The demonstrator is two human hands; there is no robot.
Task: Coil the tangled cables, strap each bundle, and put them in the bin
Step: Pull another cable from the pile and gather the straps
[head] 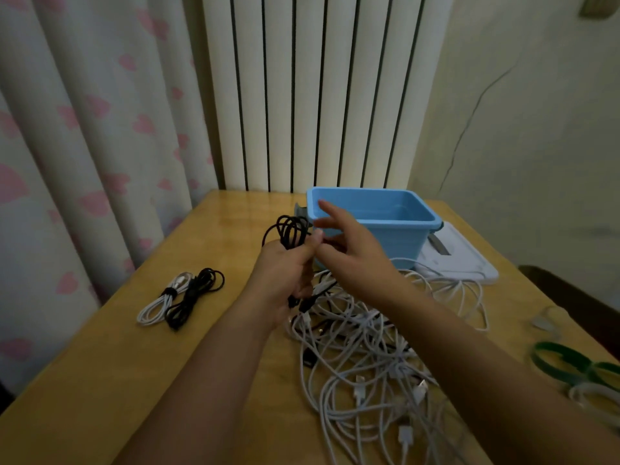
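A black cable [289,231] is gathered into several narrow loops that stand up out of the left hand [285,275], held in the air above the wooden surface [208,236] and just in front of the near-left corner of the blue bin [396,229]. The left hand's fingers are curled tight round the middle of the coil, thumb pressed along the top, and the coil's lower ends hang out below the fist toward the pile. The right hand [355,250] hovers just beside the coil with its fingers spread and mostly straight; its thumb and one finger meet near the left thumb, but whether they pinch a strand there is too blurred to tell.

Below and to the right of the hands lies a tangled heap of white cables [369,357], loosely looped over one another with several white plugs showing and a few dark strands mixed in. It reaches from the foot of the bin to the near edge of the surface.

Well apart on the left lie two finished bundles side by side and touching: a white bundle [157,305] cinched by a dark strap, and a black bundle [193,298].

The bin sits on a white lid [469,263]. At the right edge are green straps [567,362] and pale ones.
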